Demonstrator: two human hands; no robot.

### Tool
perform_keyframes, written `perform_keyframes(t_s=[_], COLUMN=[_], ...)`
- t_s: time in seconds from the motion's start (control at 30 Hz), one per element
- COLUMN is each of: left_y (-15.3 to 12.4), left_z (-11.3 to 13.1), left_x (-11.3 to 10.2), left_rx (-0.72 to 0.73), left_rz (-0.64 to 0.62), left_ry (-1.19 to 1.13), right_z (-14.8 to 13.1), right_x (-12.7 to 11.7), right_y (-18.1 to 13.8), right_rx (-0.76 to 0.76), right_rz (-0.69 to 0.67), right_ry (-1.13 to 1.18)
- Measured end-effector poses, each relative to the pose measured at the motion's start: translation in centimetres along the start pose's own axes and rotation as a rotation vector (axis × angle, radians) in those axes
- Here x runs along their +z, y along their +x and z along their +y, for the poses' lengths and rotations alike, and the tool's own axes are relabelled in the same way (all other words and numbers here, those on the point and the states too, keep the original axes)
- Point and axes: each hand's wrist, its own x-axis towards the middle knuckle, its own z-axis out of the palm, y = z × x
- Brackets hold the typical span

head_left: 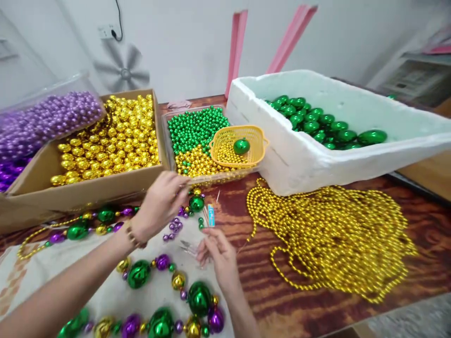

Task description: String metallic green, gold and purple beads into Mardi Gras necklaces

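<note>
My left hand (pixel 160 203) reaches forward over the table near a green bead (pixel 196 203), its fingers blurred and pinched together; what it holds I cannot tell. My right hand (pixel 219 257) lies lower, fingers pinching a thin needle or thread end next to small clear scissors (pixel 188 247). A strung garland of big green, purple and gold beads (pixel 160 277) winds over a white cloth (pixel 31 277) under both arms. A small blue tube (pixel 211 215) lies just beyond my right hand.
A pile of gold bead chain (pixel 334 234) lies at right. Behind stand a cardboard box of gold beads (pixel 109 134), purple beads (pixel 42 119), a clear tray of small green and gold beads (pixel 195 136) with a yellow basket (pixel 237 145), and a white foam box of green ornaments (pixel 317 159).
</note>
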Motion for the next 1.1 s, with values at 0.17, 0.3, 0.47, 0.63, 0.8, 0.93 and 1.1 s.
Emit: perform_keyframes(t_s=[0.17, 0.3, 0.47, 0.63, 0.8, 0.93, 1.1], left_y=[14.5, 19.2, 19.6, 19.2, 12.2, -0.6, -11.2], left_z=[1.7, 1.8, 2.4, 2.2, 1.2, 2.2, 0.9], left_x=[9.7, 15.0, 17.1, 13.1, 3.0, -0.7, -0.4], left_rx=[-0.019, -0.185, -0.2, -0.038, -0.073, -0.448, -0.928], left_rz=[-0.23, -0.28, -0.29, -0.288, -0.493, -0.177, 0.22], left_ry=[-0.049, 0.1, 0.157, -0.063, -0.475, -0.91, -1.379], right_z=[2.2, 4.1, 4.6, 3.0, 2.8, 2.3, 1.1], right_x=[0.0, -0.6, -1.5, -1.4, -1.7, -1.6, 0.2], right_y=[-1.5, -2.1, -2.1, -2.4, -1.9, -1.1, -1.0], right_rx=[0.032, 0.031, 0.012, 0.011, -0.04, -0.157, -0.208], right_rz=[0.05, 0.094, 0.082, 0.11, 0.162, 0.174, 0.05], right_ry=[0.08, 0.094, 0.041, -0.04, -0.117, -0.117, -0.283])
